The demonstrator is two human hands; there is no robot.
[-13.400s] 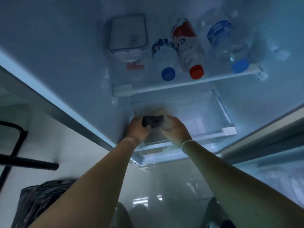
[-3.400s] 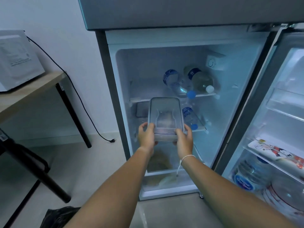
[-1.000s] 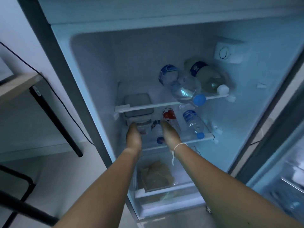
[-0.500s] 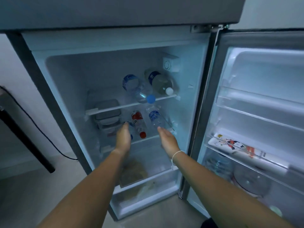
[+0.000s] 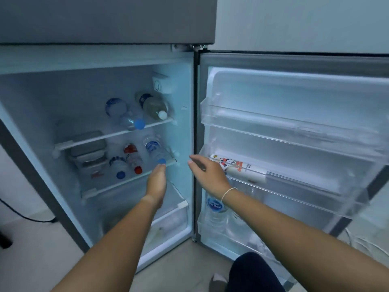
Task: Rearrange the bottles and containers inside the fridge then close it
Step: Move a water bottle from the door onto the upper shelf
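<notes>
- Far left of the middle shelf (image 5: pixel 130 179): the grey-lidded containers (image 5: pixel 87 148) sit stacked, tucked partly under the upper shelf (image 5: pixel 117 133). They lie flat and look stable, so I doubt they're the problem.
- Next to them, three bottles lie on their sides, long axes running front to back, caps toward the opening: a blue-capped bottle (image 5: pixel 119 167), a red-capped bottle (image 5: pixel 132 158) and a blue-labelled bottle (image 5: pixel 155 150) whose cap sits right at the shelf's front edge.
- On the upper shelf, a clear bottle (image 5: pixel 124 114) and a white-capped bottle (image 5: pixel 154 105) also lie on their sides, caps pointing out and a bit right.
- Risk as I see it: everything round is lying down with nothing chocking it. A firm door swing could roll one forward, and a cap poking past the shelf lip could stop the door from sealing.
- The left hand (image 5: pixel 156 180) is flat, fingers pressed together, holding nothing, fingertips just below that front-edge blue cap. A bump there could nudge the bottle off.
- The right hand (image 5: pixel 207 172) is loosely spread and empty, in front of the hinge side, just beside the tube (image 5: pixel 237 168) lying crosswise in the door's middle rack.
- The door (image 5: pixel 294 133) stands wide open. A big water bottle (image 5: pixel 214 209) stands upright in its bottom rack, so a hard slam could rock it.
- Looks like the sorting is pretty much done and closing is what's left. I can't tell which hand will do it.
</notes>
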